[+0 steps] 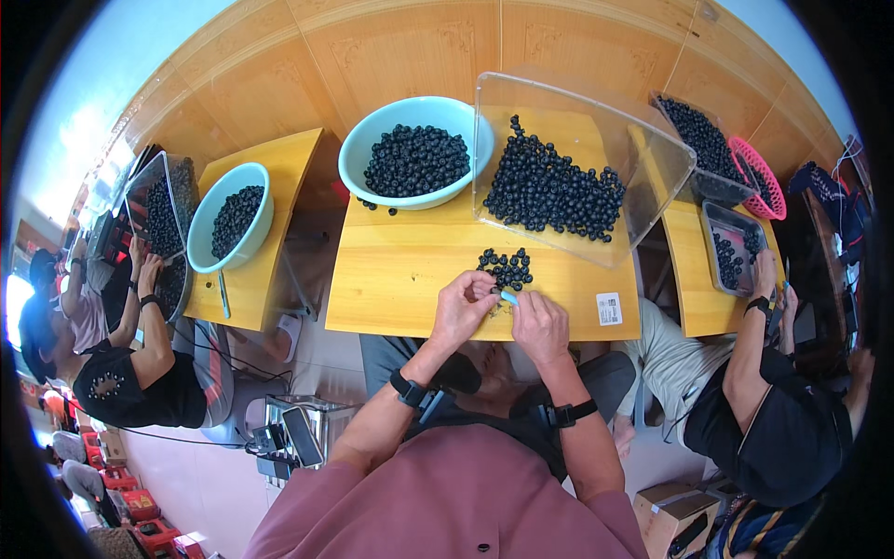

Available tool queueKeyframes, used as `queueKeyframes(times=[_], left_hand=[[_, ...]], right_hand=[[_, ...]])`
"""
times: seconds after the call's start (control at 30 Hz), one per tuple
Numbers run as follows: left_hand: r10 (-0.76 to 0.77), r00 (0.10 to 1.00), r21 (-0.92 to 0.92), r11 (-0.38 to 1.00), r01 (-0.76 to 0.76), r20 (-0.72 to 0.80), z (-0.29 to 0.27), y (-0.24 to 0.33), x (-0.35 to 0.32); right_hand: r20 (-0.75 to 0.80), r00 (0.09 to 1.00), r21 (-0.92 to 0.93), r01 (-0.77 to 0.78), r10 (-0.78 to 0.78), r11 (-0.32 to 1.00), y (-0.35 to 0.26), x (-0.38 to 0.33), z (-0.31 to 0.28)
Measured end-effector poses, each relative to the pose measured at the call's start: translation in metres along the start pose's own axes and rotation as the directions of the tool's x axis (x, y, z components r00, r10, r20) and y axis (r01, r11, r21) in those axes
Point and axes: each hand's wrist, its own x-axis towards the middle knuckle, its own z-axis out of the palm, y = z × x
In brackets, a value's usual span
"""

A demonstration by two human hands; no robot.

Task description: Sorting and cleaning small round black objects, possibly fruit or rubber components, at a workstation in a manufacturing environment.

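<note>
Over the near edge of the yellow table (391, 293), my left hand (463, 306) is closed in a pinch. What its fingertips hold is too small and covered to make out. Close beside it, my right hand (540, 326) grips a slim tool with a light-blue handle (508, 297), its tip at the left fingertips. Just beyond my hands lies a small pile of dark round beads (507, 268). Little crumbs are scattered on the wood by my fingers. Farther back, a clear plastic bin (652, 210) is tipped up around many more beads (554, 191).
A light-blue basin (358, 177) of beads stands at the back left. A white label (609, 308) is on the table's right. Co-workers sit at side tables with another basin (264, 219), a grey tray (740, 289) and a pink basket (771, 191). A metal box (321, 429) stands lower left.
</note>
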Motion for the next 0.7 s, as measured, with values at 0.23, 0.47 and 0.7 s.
queueKeyframes(times=[0.23, 0.47, 0.7], left_hand=[[0.003, 1.0, 0.011, 1.0, -0.002, -0.021, -0.004, -0.005, -0.002], [0.025, 0.998, 0.005, 1.0, -0.025, -0.06, -0.003, -0.003, -0.001], [0.023, 0.999, 0.011, 1.0, -0.022, -0.046, -0.004, 0.004, -0.001]], right_hand=[[0.014, 0.996, -0.058, -0.085, 0.086, 0.995, 0.003, -0.002, 0.006], [0.016, 0.997, -0.046, -0.077, 0.078, 0.996, 0.001, -0.001, 0.003], [-0.004, 0.997, -0.052, -0.076, 0.076, 0.996, 0.0, -0.002, 0.003]])
